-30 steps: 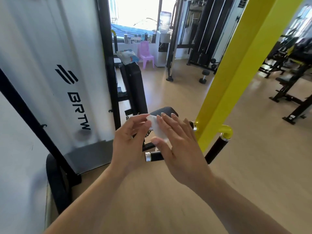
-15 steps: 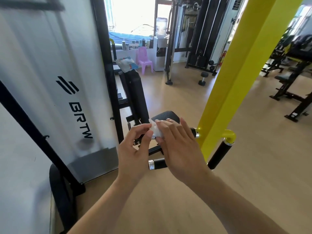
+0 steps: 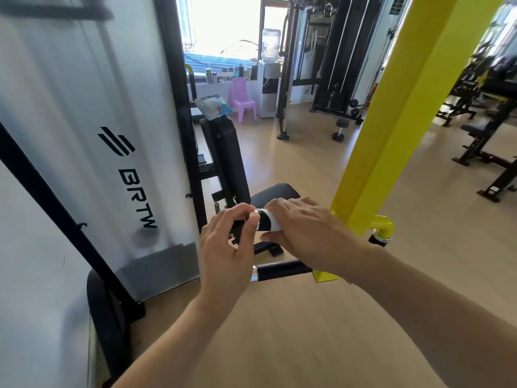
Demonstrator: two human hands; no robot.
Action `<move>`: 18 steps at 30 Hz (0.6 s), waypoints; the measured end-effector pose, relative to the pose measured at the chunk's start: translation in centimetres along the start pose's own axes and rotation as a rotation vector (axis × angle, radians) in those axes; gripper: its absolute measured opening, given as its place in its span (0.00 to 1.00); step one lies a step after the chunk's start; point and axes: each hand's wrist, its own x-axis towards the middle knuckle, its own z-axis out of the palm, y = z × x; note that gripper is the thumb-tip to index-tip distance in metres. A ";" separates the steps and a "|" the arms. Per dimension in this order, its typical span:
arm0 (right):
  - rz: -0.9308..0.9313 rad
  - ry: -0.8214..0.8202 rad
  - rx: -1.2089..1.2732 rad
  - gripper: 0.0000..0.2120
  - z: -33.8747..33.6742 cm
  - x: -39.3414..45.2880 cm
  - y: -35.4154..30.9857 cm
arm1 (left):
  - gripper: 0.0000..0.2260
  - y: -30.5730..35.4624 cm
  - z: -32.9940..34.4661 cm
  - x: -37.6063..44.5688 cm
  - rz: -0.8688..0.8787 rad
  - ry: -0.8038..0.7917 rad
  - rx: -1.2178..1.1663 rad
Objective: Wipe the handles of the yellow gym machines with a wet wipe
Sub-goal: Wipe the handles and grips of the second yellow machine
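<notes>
A white wet wipe (image 3: 276, 224) is wrapped around a black handle (image 3: 265, 223) that sticks out leftward from the yellow machine arm (image 3: 391, 121). My right hand (image 3: 307, 231) closes over the wipe and the handle from above. At the handle's chrome end, my left hand (image 3: 223, 247) pinches the wipe's edge with thumb and fingertips. A second black handle (image 3: 282, 270) with a chrome cap lies just below, untouched. A third grip hangs from the yellow elbow (image 3: 383, 226) to the right.
The machine's white shroud (image 3: 84, 121) stands close on the left. A black padded seat (image 3: 275, 193) and backrest (image 3: 229, 152) lie behind the handles, with a wipes pack (image 3: 214, 106) on top. Farther off are a pink chair (image 3: 242, 99), a dumbbell (image 3: 340, 130) and benches (image 3: 486, 152).
Both hands held the wipe in the air just above the handles. They have moved forward, and the right hand has laid the wipe around the upper handle.
</notes>
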 end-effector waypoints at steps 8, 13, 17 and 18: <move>0.186 0.064 -0.321 0.17 0.3 -1.5 1.0 | 0.05 0.1 0.2 0.0 -0.036 -0.028 -0.027; 0.099 0.123 -0.075 0.14 1.2 -0.4 -1.4 | 0.09 0.1 0.6 -0.5 0.007 -0.029 -0.016; 0.197 -0.044 -0.222 0.22 0.0 -1.6 0.6 | 0.11 0.0 0.6 -0.5 0.048 -0.041 0.068; 0.210 -0.128 -0.243 0.25 -0.5 -2.0 1.1 | 0.11 -0.1 0.6 -0.5 0.039 -0.044 0.061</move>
